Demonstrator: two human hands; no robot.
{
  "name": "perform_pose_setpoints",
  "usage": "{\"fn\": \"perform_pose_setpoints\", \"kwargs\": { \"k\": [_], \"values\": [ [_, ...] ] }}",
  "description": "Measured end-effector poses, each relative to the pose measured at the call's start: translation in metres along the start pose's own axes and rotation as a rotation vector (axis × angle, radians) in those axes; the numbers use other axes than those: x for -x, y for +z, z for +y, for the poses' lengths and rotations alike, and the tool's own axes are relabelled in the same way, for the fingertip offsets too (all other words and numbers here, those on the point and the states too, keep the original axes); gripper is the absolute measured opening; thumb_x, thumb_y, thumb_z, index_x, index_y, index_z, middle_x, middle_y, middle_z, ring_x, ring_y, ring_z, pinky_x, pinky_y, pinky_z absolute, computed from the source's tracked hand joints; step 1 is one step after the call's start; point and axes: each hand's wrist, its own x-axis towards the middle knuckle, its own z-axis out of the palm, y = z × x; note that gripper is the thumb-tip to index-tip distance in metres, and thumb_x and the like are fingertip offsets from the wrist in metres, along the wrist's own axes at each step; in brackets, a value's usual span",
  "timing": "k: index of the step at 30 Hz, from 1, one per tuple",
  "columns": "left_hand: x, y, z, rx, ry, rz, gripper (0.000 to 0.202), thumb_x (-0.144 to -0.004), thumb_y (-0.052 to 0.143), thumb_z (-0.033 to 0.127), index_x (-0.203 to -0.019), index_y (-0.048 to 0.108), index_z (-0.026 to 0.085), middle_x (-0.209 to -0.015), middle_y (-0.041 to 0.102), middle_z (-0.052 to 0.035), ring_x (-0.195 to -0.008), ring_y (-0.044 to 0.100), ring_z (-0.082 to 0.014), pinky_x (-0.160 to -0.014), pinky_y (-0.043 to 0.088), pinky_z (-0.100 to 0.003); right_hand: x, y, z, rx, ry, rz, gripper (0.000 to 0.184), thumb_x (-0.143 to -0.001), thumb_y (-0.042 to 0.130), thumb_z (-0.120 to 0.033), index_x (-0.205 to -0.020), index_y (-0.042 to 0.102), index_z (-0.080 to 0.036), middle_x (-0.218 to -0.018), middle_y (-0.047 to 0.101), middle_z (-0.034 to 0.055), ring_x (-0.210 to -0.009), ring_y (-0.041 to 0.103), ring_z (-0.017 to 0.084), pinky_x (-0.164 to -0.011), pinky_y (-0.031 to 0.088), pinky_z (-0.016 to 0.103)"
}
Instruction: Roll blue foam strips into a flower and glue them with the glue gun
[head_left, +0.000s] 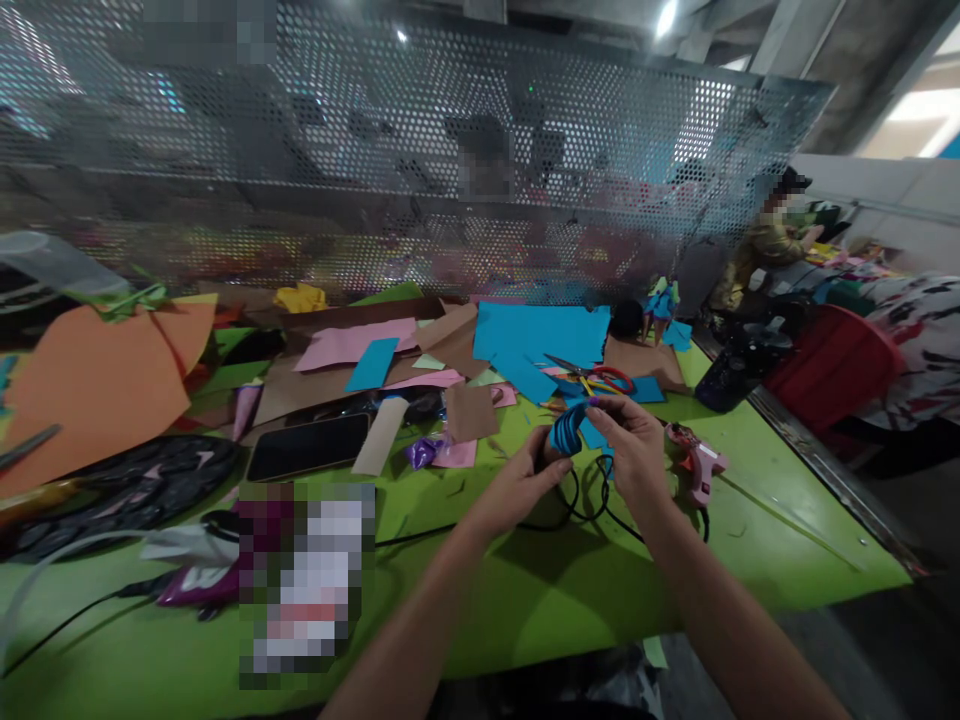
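Between my two hands is a small blue piece [568,430] with dark curved stripes, like layered or folded craft foam. My left hand [529,470] grips its lower left side, thumb toward me. The fingers of my right hand [630,432] pinch its upper right end, where a speck of purple shows. Just beyond my hands lie scissors [613,380] with red and yellow handles, on blue sheet scraps. To the right of my right hand rests a pink glue gun [703,468], with a long pale stick [795,518] trailing from its rear.
A black cable [420,535] loops beneath my hands across the green table [450,620]. Left are a phone [311,447], a purple power strip [199,585] and orange cut-outs [97,380]. Blue sheets [540,335] lie ahead, before a perforated metal screen [375,150]. A dark tumbler [724,380] stands right.
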Motion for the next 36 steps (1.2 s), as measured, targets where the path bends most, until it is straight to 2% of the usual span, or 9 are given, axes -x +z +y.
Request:
{"fn": "perform_pose_setpoints", "kwargs": {
  "k": [9,12,14,16,19,24,31,33,36],
  "values": [
    [0.001,0.001,0.004,0.079,-0.021,0.006,0.049,-0.082,0.067,0.045,-0.119,0.053,0.018,-0.111,0.058,-0.0050,-0.102,0.049,-0.0201,-0.092,0.040,-0.030,-0.003,0.002,-0.002,-0.054,0.058,-0.056,0.026,-0.066,0.082,-0.031,-0.090,0.077,-0.025,-0.089,0.074,0.0018,-0.083,0.064,0.018,-0.076,0.051,0.032],
    [0.002,0.000,0.006,0.168,-0.065,-0.018,0.051,-0.079,0.069,0.049,-0.117,0.054,0.018,-0.094,0.057,-0.0021,-0.084,0.047,-0.0156,-0.077,0.038,-0.027,-0.004,0.001,-0.003,-0.133,0.101,-0.095,0.027,-0.064,0.084,-0.030,-0.090,0.077,-0.026,-0.088,0.074,0.0015,-0.080,0.064,0.017,-0.074,0.051,0.031],
    [0.004,-0.001,0.008,0.242,-0.102,-0.051,0.050,-0.078,0.070,0.052,-0.112,0.055,0.017,-0.080,0.051,0.0009,-0.072,0.043,-0.0125,-0.067,0.034,-0.026,-0.005,0.000,-0.005,-0.175,0.134,-0.123,0.025,-0.063,0.084,-0.030,-0.087,0.078,-0.026,-0.085,0.073,0.0007,-0.076,0.063,0.016,-0.072,0.050,0.029],
    [0.006,-0.002,0.010,0.306,-0.120,-0.087,0.046,-0.078,0.071,0.052,-0.104,0.056,0.016,-0.073,0.046,0.0023,-0.066,0.040,-0.0110,-0.064,0.031,-0.026,-0.004,0.000,-0.007,-0.199,0.154,-0.154,0.023,-0.064,0.084,-0.031,-0.086,0.078,-0.026,-0.084,0.073,0.0005,-0.074,0.061,0.015,-0.069,0.049,0.028],
    [0.009,-0.003,0.015,0.369,-0.140,-0.126,0.044,-0.077,0.072,0.051,-0.099,0.057,0.016,-0.073,0.047,0.0019,-0.065,0.040,-0.0102,-0.063,0.030,-0.026,-0.003,0.000,-0.009,-0.221,0.159,-0.187,0.024,-0.064,0.083,-0.032,-0.087,0.078,-0.026,-0.087,0.072,0.0009,-0.072,0.060,0.014,-0.066,0.048,0.027],
    [0.011,-0.003,0.014,0.420,-0.181,-0.126,0.050,-0.073,0.076,0.052,-0.101,0.058,0.015,-0.076,0.053,-0.0002,-0.067,0.044,-0.0104,-0.062,0.031,-0.025,-0.003,-0.001,-0.009,-0.227,0.163,-0.187,0.021,-0.062,0.084,-0.031,-0.079,0.074,-0.025,-0.086,0.071,0.0009,-0.069,0.057,0.014,-0.063,0.046,0.028],
    [0.010,-0.003,0.012,0.409,-0.180,-0.130,0.050,-0.074,0.076,0.050,-0.107,0.059,0.016,-0.079,0.054,-0.0009,-0.068,0.045,-0.0105,-0.060,0.031,-0.025,-0.004,-0.001,-0.008,-0.230,0.137,-0.191,0.018,-0.063,0.083,-0.031,-0.074,0.071,-0.026,-0.086,0.070,0.0004,-0.070,0.058,0.014,-0.061,0.046,0.027],
    [0.010,-0.003,0.012,0.398,-0.170,-0.123,0.050,-0.074,0.075,0.051,-0.107,0.059,0.016,-0.078,0.054,-0.0008,-0.068,0.045,-0.0107,-0.061,0.031,-0.025,-0.004,-0.001,-0.007,-0.215,0.152,-0.194,0.021,-0.062,0.084,-0.033,-0.078,0.072,-0.026,-0.088,0.070,0.0007,-0.071,0.058,0.015,-0.061,0.047,0.027],
    [0.009,-0.003,0.012,0.388,-0.129,-0.088,0.051,-0.075,0.074,0.051,-0.109,0.059,0.017,-0.075,0.051,0.0004,-0.067,0.043,-0.0109,-0.062,0.031,-0.026,-0.005,-0.001,-0.004,-0.202,0.174,-0.238,0.036,-0.062,0.084,-0.034,-0.095,0.074,-0.027,-0.091,0.070,0.0005,-0.072,0.059,0.014,-0.064,0.048,0.027]
  ]
}}
